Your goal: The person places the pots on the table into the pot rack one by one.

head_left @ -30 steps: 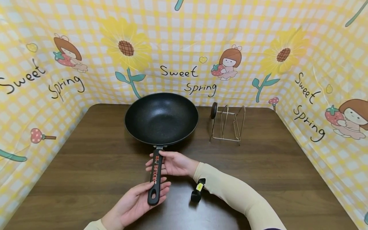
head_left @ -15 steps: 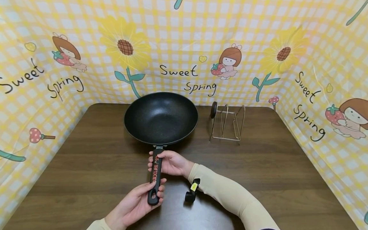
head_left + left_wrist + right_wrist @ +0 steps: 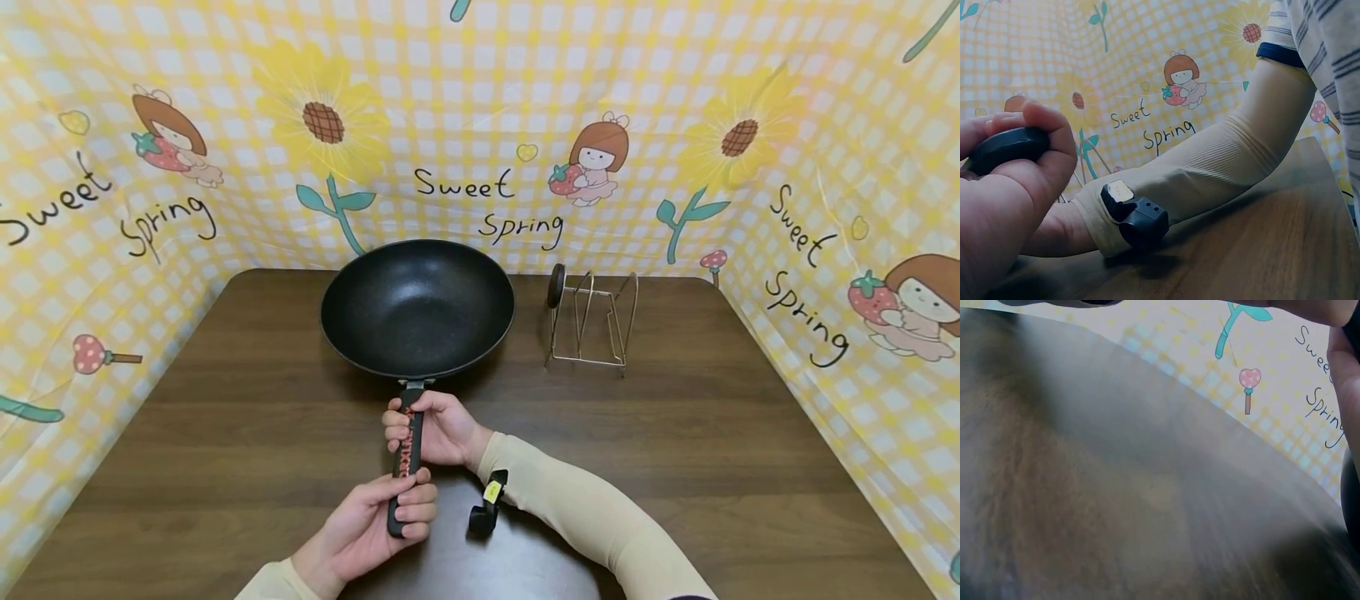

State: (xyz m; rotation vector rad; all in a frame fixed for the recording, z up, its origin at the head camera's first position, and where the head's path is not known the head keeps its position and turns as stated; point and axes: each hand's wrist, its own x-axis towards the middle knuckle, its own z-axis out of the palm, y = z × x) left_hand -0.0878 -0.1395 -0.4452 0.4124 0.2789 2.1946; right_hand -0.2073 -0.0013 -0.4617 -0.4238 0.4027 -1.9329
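Fingers of both hands curl round the pan handle [image 3: 406, 454]. Left hand [image 3: 375, 521] grips the near end, by the hanging hole; right hand [image 3: 435, 429] grips the far end, just short of the bowl. We note the handle's long axis runs near to far, almost straight away from us. Pan [image 3: 417, 307] sits on the brown table [image 3: 225, 433] beyond both hands, bowl up. Wire rack [image 3: 592, 321] stands to its right, apart. We judge the right hand nearer the bowl.
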